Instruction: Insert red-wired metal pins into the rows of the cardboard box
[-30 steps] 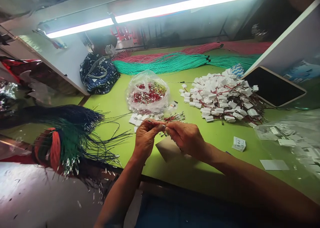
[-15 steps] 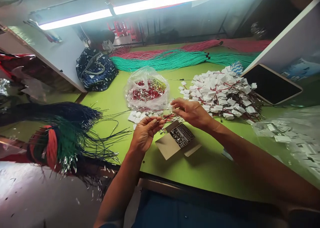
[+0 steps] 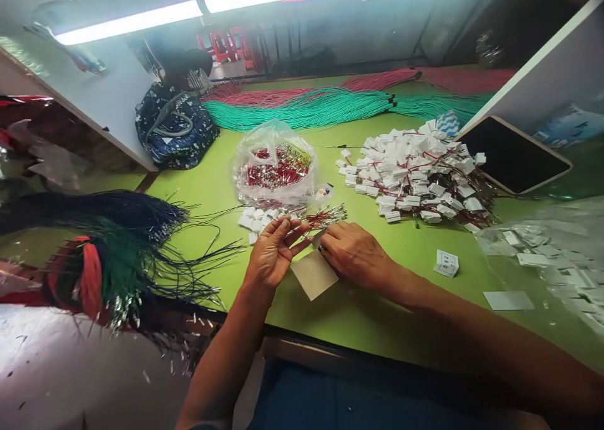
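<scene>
Tan card (image 3: 314, 274) lies flat on the green table (image 3: 330, 320), centre of frame near the front edge, its upper corner tucked under our right hand (image 3: 353, 254).

- Right hand: palm down, fingers curled onto the card's top edge. What they cover is hidden, so we cannot tell whether they grip anything.
- Left hand (image 3: 276, 251): just left of the card, fingers nearly straight and fanned toward the loose red leads (image 3: 325, 216). We cannot tell whether a lead is pinched under the thumb.
- Judgement: the card sits between both hands so that either one reaches it without stretching.

Stock stands in an arc behind the hands, probably for short reaches:
- Clear plastic bag (image 3: 276, 172) of red leads, mouth slack, centre.
- Small white parts (image 3: 257, 219) just in front of it.
- Heap of white connectors (image 3: 415, 178), right of centre.
- Green cable bundles (image 3: 306, 109) along the far edge, well apart from the hands.
- Dark wire bundle (image 3: 117, 241), fanned at left.

Writing:
- Bag carries yellowish print, unreadable.
- White label slip (image 3: 446, 263), right of our forearm, shows dark print too small to read.
- No brand legible anywhere.
</scene>
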Tool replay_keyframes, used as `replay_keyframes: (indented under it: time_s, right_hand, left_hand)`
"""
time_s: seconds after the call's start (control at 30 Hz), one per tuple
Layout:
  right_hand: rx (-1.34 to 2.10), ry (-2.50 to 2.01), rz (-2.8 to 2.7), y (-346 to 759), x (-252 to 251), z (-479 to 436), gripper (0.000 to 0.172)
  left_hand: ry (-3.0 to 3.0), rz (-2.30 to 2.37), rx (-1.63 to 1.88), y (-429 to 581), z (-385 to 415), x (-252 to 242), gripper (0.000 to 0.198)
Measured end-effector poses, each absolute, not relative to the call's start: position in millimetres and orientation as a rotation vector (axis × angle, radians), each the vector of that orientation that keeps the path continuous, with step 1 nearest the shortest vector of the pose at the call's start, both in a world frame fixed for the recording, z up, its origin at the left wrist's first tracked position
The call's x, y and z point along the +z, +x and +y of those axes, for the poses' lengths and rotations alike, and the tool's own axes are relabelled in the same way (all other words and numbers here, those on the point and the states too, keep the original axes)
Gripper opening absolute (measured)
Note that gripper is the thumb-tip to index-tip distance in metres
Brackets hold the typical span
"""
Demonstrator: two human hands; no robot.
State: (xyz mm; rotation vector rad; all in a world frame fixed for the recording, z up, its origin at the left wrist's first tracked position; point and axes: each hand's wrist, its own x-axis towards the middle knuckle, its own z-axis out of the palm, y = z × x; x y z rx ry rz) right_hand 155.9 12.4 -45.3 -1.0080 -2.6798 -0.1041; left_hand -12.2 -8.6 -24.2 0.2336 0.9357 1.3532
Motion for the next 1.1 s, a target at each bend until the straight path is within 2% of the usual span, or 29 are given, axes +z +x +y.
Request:
replay_keyframes:
  time_s: [0.13, 0.4, 0.73, 0.9, 1.1]
  right_hand:
    - [0.037, -0.930, -2.621, 159.8, -39.9, 13.1, 0.014]
    - [0.900, -1.016, -2.108, 164.9, -9.9, 14.4, 0.011]
    - [1.430, -0.937, -1.852, 153.7, -14.1, 19.4, 0.018]
    - [1.510, -0.886, -1.788, 147.8, -17.3, 17.6, 0.012]
    - [1.291, -0.915, -1.798, 141.2, -21.6, 14.1, 0.008]
  left_hand:
    - [0.235, 0.923, 1.355, -13.5, -8.9, -25.6, 0.012]
    - [0.263, 0.895, 1.328, -13.0, -11.2, -23.8, 0.031]
    - [0.248, 0.884, 1.312, -19.9, -8.1, -24.4, 0.042]
    - [0.277, 0.865, 1.382, -17.3, -7.9, -24.4, 0.025]
    - [0.134, 0.865, 1.465, -13.3, -6.3, -22.0, 0.024]
